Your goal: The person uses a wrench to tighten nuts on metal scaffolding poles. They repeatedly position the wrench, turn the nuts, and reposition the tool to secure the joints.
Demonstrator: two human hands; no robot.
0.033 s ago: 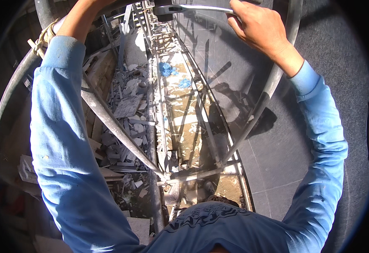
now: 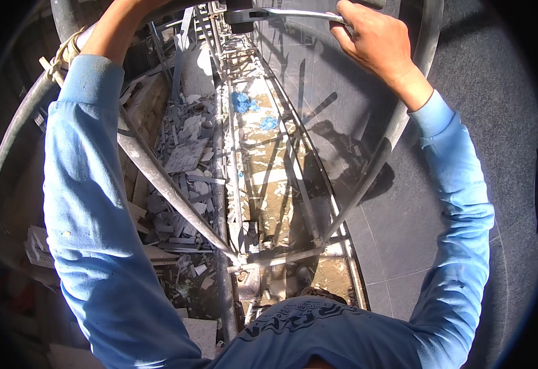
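My right hand (image 2: 377,40) is raised at the top, right of the middle. It is closed around the end of a silver ratchet wrench (image 2: 300,12). The wrench runs leftward to a dark, blocky head, beside the upper scaffold tubes; what the head fits onto is cut off or too dark to make out. My left arm (image 2: 87,184) reaches up to the top edge, where only the bare wrist shows and the fingers are out of view. A dark tube (image 2: 173,6) crosses close to that wrist.
Scaffold tubes (image 2: 176,203) cross in front of me, one tied with rope (image 2: 66,52) at upper left. Grey slab cladding (image 2: 460,246) stands on the right. Far below lie rubble (image 2: 189,154), timber and blue plastic scraps (image 2: 242,101) beside a narrow framed strip.
My right forearm and elbow have shifted slightly left, and the hand has edged left with the wrench. The left arm has hardly moved.
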